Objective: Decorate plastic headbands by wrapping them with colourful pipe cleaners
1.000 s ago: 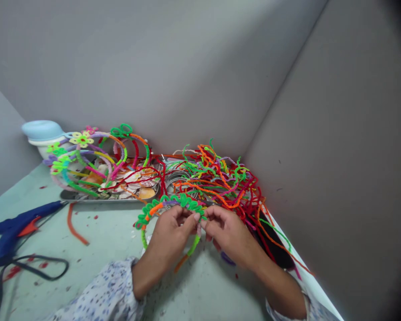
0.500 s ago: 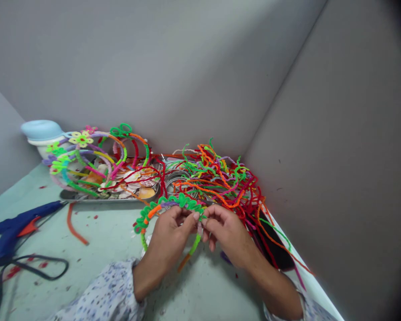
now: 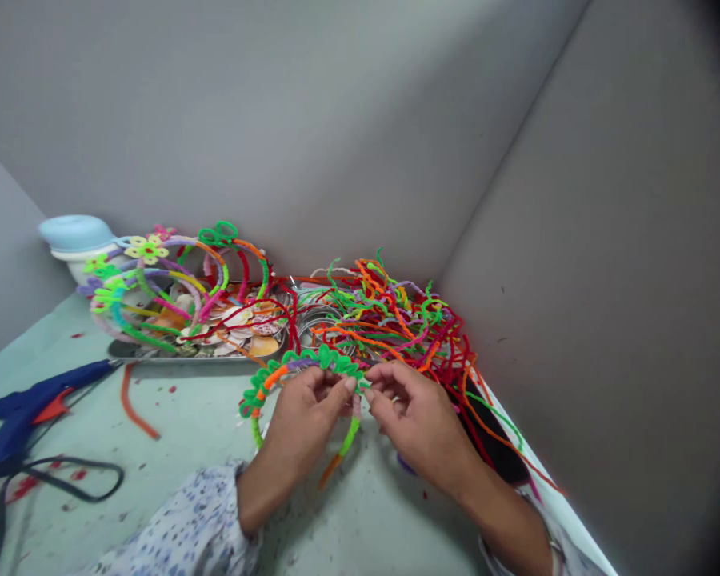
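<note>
My left hand (image 3: 303,420) is closed around a headband (image 3: 349,436) wrapped in purple, orange, lime and pale pink pipe cleaner. Along the band's top runs a row of green pipe-cleaner loops (image 3: 327,358). Thumb and forefinger of my right hand (image 3: 423,420) pinch the free end of the green pipe cleaner (image 3: 363,385), at the right of the loops. The left fingertips are partly hidden behind the band and thumb.
Several finished headbands (image 3: 147,250) stand over a metal tray (image 3: 186,362) of seashells (image 3: 264,346). Loose pipe cleaners (image 3: 390,320) heap at the back right, over a dark flat object (image 3: 498,448). A blue glue gun (image 3: 48,392) lies left; a blue-lidded cup (image 3: 78,234) stands behind.
My right hand has moved slightly right and up, away from the band, its fingers more curled. The left hand and the headband have stayed nearly still.
</note>
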`<state>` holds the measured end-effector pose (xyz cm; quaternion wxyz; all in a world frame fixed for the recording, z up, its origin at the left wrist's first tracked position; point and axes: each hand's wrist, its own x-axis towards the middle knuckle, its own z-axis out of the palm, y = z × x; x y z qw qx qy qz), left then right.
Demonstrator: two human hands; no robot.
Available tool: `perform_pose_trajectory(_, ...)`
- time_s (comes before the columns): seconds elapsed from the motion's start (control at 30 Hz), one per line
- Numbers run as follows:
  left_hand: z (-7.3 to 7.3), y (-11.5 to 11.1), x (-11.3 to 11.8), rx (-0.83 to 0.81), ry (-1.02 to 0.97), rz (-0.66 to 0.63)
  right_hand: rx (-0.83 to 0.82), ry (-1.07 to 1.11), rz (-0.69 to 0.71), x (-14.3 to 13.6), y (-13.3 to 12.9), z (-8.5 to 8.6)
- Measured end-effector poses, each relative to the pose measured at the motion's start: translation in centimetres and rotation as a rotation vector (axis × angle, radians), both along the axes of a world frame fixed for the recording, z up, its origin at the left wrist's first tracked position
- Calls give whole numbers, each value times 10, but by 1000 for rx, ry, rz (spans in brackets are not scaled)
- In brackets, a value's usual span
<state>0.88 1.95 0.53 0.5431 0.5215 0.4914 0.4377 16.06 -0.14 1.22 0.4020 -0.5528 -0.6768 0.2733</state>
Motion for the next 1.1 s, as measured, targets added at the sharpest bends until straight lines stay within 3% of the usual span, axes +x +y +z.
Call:
perform_pose_trajectory(0.33, -1, 0, 1, -7, -26, 14, 345, -398, 65, 1, -2, -4)
perform_pose_trajectory(0.57, -1, -1, 1, 2, 3, -9, 390, -560, 100, 3, -4, -4)
perform_pose_trajectory(1.1, -1, 0, 1, 2, -29, -56, 472, -598, 114, 4, -3, -7)
